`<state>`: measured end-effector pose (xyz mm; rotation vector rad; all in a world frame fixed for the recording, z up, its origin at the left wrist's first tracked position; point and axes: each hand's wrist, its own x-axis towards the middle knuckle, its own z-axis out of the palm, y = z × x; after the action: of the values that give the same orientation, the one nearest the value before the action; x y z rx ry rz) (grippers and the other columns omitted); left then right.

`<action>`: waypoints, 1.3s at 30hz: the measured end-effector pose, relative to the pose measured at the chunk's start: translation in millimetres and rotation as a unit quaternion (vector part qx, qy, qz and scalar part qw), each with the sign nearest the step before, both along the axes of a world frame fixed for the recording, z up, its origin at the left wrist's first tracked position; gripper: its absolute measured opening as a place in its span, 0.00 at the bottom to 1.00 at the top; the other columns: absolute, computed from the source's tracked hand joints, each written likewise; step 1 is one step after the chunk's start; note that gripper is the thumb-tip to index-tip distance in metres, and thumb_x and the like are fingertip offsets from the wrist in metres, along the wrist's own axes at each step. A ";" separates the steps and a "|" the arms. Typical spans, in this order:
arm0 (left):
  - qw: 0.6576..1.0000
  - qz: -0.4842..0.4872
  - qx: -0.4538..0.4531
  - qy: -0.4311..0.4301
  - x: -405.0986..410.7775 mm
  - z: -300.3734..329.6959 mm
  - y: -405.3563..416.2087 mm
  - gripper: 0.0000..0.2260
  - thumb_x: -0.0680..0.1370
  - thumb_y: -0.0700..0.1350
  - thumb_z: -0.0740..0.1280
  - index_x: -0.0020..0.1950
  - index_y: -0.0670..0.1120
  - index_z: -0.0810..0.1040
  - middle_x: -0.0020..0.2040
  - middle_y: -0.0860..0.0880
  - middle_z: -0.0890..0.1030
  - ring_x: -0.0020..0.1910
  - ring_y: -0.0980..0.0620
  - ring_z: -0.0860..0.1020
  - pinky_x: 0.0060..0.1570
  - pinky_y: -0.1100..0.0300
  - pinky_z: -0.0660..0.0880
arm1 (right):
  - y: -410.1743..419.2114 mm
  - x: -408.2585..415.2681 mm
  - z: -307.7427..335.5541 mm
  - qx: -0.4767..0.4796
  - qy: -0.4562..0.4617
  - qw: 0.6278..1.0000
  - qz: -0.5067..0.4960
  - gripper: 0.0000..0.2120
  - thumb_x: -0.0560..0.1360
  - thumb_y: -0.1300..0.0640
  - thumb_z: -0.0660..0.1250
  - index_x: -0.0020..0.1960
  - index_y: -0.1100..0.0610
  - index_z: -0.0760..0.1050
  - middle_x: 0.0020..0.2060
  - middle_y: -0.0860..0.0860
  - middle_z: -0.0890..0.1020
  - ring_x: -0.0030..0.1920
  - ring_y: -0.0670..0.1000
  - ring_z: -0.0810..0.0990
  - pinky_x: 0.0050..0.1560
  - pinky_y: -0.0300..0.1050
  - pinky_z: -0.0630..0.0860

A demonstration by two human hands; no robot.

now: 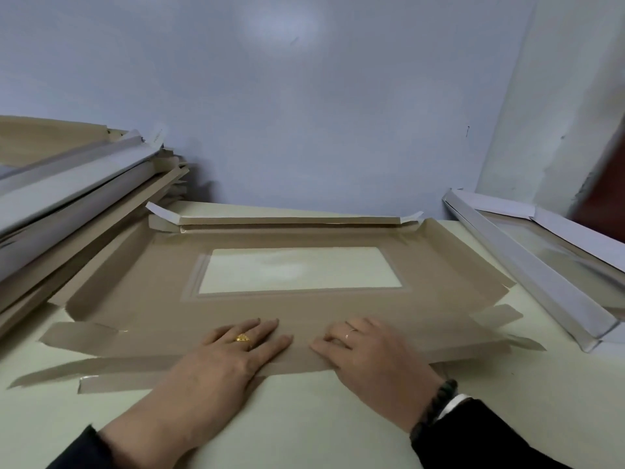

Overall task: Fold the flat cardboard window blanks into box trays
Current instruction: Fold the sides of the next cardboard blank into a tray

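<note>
Tan cardboard fills the view, and at the far left a stack of folded trays [77,184] leans in a slanting pile against the pale blue wall [304,96], their grey-white undersides showing along the long edges. Beside it, in the middle of the cream table [304,418], lies the flat window blank [162,286], brown face up, with its clear rectangular window [297,270] showing the tabletop through it. Its far flap [287,221] is already doubled over into a narrow strip, the left side flap stands slightly raised, and the near flap runs flat across the front edge. On that near flap the left hand [236,350] rests palm down, fingers straight and spread, a gold ring [242,338] on one finger. Just beside it, not quite touching, the right hand [365,350] presses the same flap with flattened fingers, wearing a thin band and a dark bracelet [436,404] at the wrist above a black sleeve. Neither hand grips anything. At the far right a finished tray [548,265] sits white side out, its film window facing up.
</note>
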<state>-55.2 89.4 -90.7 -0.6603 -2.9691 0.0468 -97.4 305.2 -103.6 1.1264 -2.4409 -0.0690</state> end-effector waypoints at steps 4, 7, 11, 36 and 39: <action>0.999 0.014 0.045 -0.020 -1.5 -10.1 -31.1 0.33 0.64 0.71 0.25 0.69 0.67 0.38 0.72 0.64 0.41 0.72 0.65 0.42 0.67 0.73 0.42 | 28.5 2.9 12.1 0.000 -0.128 0.990 -0.055 0.21 0.63 0.48 0.64 0.56 0.43 0.79 0.53 0.40 0.81 0.48 0.41 0.81 0.46 0.31 0.74; 0.998 0.032 0.023 -0.056 -2.5 -13.9 -54.0 0.39 0.54 0.73 0.18 0.66 0.69 0.33 0.68 0.69 0.34 0.69 0.69 0.35 0.66 0.73 0.36 | 51.0 0.8 12.5 0.000 -0.200 0.975 -0.093 0.26 0.75 0.44 0.60 0.72 0.42 0.59 0.71 0.38 0.59 0.69 0.36 0.61 0.65 0.28 0.55; 0.993 0.058 0.103 -0.026 -1.7 -23.8 -98.7 0.37 0.60 0.78 0.29 0.68 0.71 0.43 0.69 0.72 0.45 0.71 0.70 0.45 0.68 0.73 0.44 | 91.5 0.9 4.7 0.041 -0.191 0.974 -0.118 0.26 0.78 0.39 0.46 0.69 0.35 0.33 0.64 0.30 0.34 0.64 0.30 0.34 0.61 0.26 0.37; 0.961 0.246 0.066 0.112 -8.7 -10.2 -96.6 0.14 0.69 0.48 0.74 0.54 0.50 0.81 0.39 0.49 0.77 0.43 0.41 0.78 0.42 0.52 0.64 | 104.4 -14.2 8.0 -0.073 0.014 0.950 -0.303 0.12 0.64 0.60 0.66 0.46 0.57 0.81 0.39 0.54 0.84 0.42 0.58 0.81 0.53 0.50 0.61; 0.971 0.168 0.082 0.149 -8.0 -9.4 -73.2 0.23 0.67 0.30 0.69 0.58 0.49 0.80 0.50 0.46 0.81 0.49 0.40 0.78 0.47 0.49 0.69 | 64.7 -8.8 13.6 -0.067 -0.002 0.982 -0.175 0.25 0.63 0.65 0.52 0.51 0.56 0.82 0.48 0.52 0.84 0.49 0.56 0.83 0.55 0.47 0.70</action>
<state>-63.3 16.2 -100.0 -0.1121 -2.7181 -0.0671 -106.2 369.8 -90.0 0.6329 -2.5775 -0.0084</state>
